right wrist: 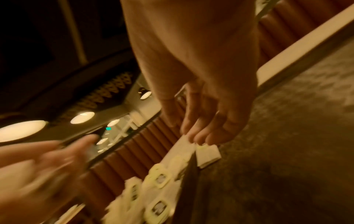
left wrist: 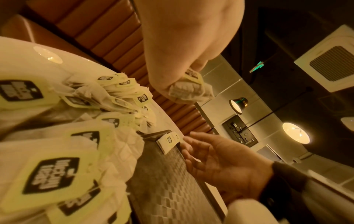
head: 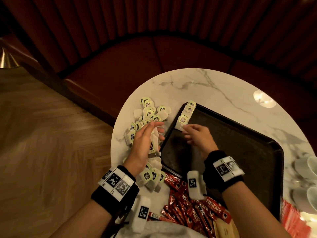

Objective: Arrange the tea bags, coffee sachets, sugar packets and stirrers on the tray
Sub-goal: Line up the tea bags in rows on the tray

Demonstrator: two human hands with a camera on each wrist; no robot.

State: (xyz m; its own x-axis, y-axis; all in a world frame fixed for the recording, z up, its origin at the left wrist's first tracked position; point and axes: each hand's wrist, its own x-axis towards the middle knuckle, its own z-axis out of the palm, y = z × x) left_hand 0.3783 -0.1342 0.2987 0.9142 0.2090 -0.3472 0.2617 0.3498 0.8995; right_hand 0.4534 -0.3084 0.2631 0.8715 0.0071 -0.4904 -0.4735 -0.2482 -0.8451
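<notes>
A dark tray (head: pixel 240 152) lies on the round marble table (head: pixel 205 86). A short row of green-tagged tea bags (head: pixel 186 115) leans along its far left corner. My right hand (head: pixel 186 130) reaches over the tray, and its straight fingertips (right wrist: pixel 199 136) touch the nearest tea bag of the row (right wrist: pixel 207 154). A loose pile of tea bags (head: pixel 149 110) covers the table left of the tray. Above it my left hand (head: pixel 154 131) holds a few tea bags (left wrist: pixel 191 89) in curled fingers. Red coffee sachets (head: pixel 197 208) lie heaped at the near edge.
White cups (head: pixel 307 169) stand on the table right of the tray, with red-and-white packets (head: pixel 291 219) in front of them. A curved red bench (head: pixel 154 57) wraps round the far side. Wood floor (head: pixel 42 126) lies to the left.
</notes>
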